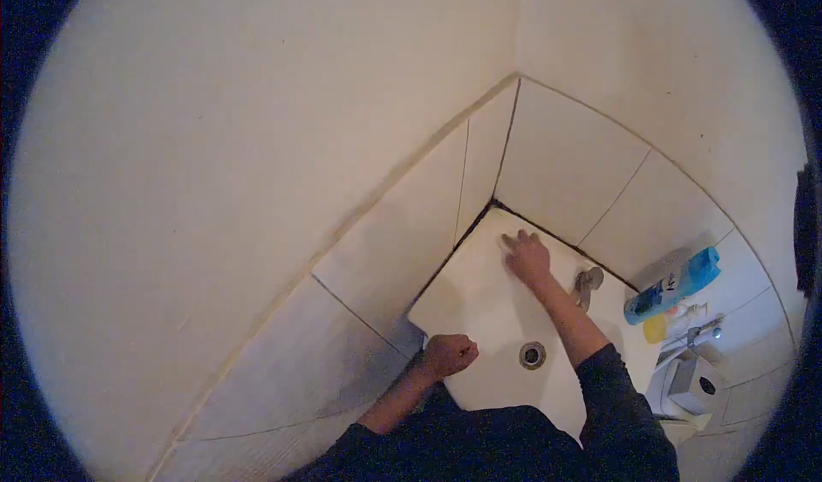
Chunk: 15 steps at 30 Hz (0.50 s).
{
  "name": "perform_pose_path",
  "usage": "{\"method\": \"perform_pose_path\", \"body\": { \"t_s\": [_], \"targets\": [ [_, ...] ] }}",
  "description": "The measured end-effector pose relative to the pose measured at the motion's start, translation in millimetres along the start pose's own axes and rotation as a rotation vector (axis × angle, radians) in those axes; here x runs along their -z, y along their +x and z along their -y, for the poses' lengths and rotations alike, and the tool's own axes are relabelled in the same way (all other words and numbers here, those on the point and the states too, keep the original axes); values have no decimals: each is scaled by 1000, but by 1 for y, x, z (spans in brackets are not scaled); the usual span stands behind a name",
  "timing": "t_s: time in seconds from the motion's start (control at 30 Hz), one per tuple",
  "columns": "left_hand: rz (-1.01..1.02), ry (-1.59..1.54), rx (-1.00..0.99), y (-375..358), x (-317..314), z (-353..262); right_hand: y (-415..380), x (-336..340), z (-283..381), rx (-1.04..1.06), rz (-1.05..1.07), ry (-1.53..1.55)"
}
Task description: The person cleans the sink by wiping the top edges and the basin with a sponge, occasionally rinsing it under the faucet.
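Note:
My right hand (527,258) reaches over the white sink (479,294) to its back corner. Its fingers are apart, with the tips on or just above the pale surface; nothing shows in them. Closed into a fist, my left hand (451,356) is over the sink's left front edge; whatever it may hold is hidden. Between my arms is the round drain (532,355). A metal faucet (587,285) stands just right of my right forearm.
Tiled walls (565,157) meet behind the sink, with dark lines along the joint. To the right stand a blue bottle (672,285), a yellow item (655,328) and a white tissue-like box (695,385). A dark object (805,229) is at the far right edge.

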<state>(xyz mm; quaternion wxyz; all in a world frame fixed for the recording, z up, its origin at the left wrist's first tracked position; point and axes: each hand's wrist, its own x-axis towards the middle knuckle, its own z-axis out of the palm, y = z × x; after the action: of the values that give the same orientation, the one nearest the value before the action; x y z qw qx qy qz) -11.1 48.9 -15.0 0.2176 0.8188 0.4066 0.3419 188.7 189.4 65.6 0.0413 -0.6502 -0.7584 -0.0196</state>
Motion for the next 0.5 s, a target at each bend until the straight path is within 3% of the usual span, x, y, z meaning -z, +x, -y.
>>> {"method": "perform_pose_path", "body": {
  "t_s": [0.1, 0.13, 0.2, 0.27, 0.33, 0.43, 0.5],
  "targets": [
    [-1, 39, -9, 3, 6, -6, -30, 9, 56, 204, 191, -20],
    [15, 41, -3, 3, 7, -5, -47, -1, 65, 329, 88, -9],
    [37, 44, 7, 0, 6, -3, -48, -3, 52, 355, 90, 108],
    [24, -6, -2, 0, 2, -2, -21, -4, 17, 156, 73, 81],
    [44, 7, 16, -1, 4, -4, 14, -13, -28, -30, -101, 27],
    [25, 14, -1, 0, 0, 0, 40, -6, -37, -78, -37, -52],
    [-10, -1, -36, 2, 0, 2, 28, -9, -5, 162, -20, -32]
  ]
}}
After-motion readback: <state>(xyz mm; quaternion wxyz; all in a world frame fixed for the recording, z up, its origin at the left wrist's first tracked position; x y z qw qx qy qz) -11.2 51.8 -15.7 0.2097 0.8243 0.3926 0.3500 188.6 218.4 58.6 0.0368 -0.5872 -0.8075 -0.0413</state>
